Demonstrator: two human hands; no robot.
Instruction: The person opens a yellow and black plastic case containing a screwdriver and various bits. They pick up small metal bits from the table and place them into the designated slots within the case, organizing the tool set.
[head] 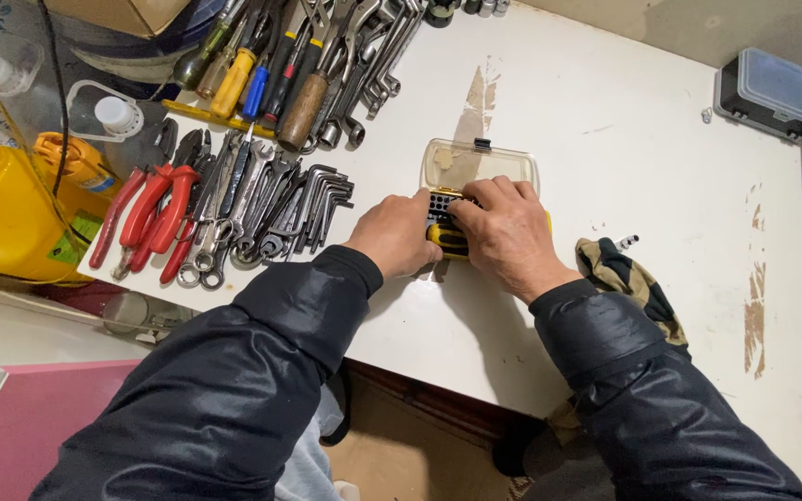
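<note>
**Both hands at the bit case**

White worktop (605, 139), tools along its left. I see my left hand (394, 234) resting loosely against the open bit case (475, 172); my right hand (503, 232) pinches the yellow-black driver (445, 237), lying crosswise directly beneath both hands.

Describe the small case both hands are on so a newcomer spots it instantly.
Start at the white table and find the two hands meeting near its middle. Under the left hand and right hand lies the bit case, a small yellow-and-black tray with its clear lid flipped open away from the person. Unlike the loose wrenches to its left, it is a hinged box.
</note>
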